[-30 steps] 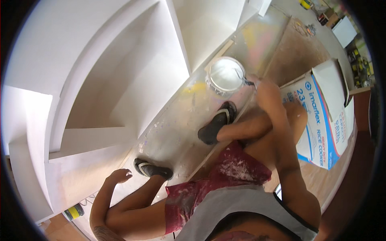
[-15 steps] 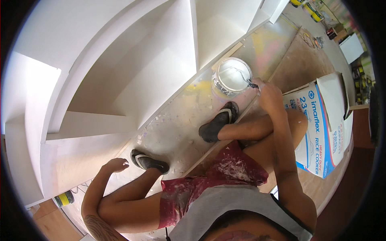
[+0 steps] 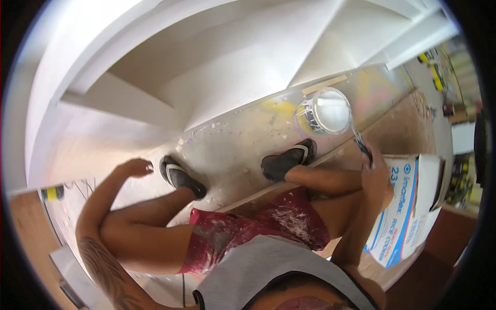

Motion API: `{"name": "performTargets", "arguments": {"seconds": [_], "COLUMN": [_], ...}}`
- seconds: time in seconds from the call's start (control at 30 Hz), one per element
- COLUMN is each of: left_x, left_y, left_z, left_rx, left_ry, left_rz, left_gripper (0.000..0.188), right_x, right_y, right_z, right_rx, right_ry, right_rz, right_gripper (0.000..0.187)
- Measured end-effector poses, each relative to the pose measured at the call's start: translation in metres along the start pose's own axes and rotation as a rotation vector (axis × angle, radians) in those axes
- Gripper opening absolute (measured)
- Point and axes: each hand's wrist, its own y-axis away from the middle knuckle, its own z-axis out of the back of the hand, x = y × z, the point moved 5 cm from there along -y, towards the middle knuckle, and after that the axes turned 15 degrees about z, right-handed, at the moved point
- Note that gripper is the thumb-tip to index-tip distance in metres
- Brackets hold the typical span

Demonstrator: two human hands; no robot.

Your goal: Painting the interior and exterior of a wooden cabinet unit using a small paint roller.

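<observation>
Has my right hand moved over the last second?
Yes. Judged against the bucket on the floor, your right hand, holding the dark-handled tool, has drawn away from the rim, back toward your body.

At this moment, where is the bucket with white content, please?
In the head view, the bucket stands right of centre on the floor, just beyond the right foot and near the wooden strip.
</observation>
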Motion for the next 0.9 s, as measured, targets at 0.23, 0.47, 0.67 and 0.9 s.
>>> {"name": "performTargets", "arguments": {"seconds": [0.23, 0.47, 0.67, 0.9], "left_x": [-0.005, -0.010, -0.005, -0.026], "left_y": [0.012, 0.021, 0.016, 0.016], "left_z": [-0.010, -0.015, -0.036, -0.072], "left_rx": [0.127, 0.165, 0.209, 0.377], "left_ry": [0.050, 0.036, 0.468, 0.711], "left_rz": [0.034, 0.078, -0.051, -0.127], "left_gripper": [0.047, 0.051, 0.053, 0.052], "right_x": [0.051, 0.194, 0.271, 0.366], "right_y": [0.039, 0.015, 0.022, -0.119], "right_z": [-0.014, -0.198, -0.284, -0.387], "right_rx": [0.083, 0.574, 0.333, 0.817], "right_ry": [-0.217, -0.693, -0.854, -1.726], "right_rz": [0.066, 0.276, 0.350, -0.389], "right_gripper": [0.032, 0.036, 0.034, 0.014]}}
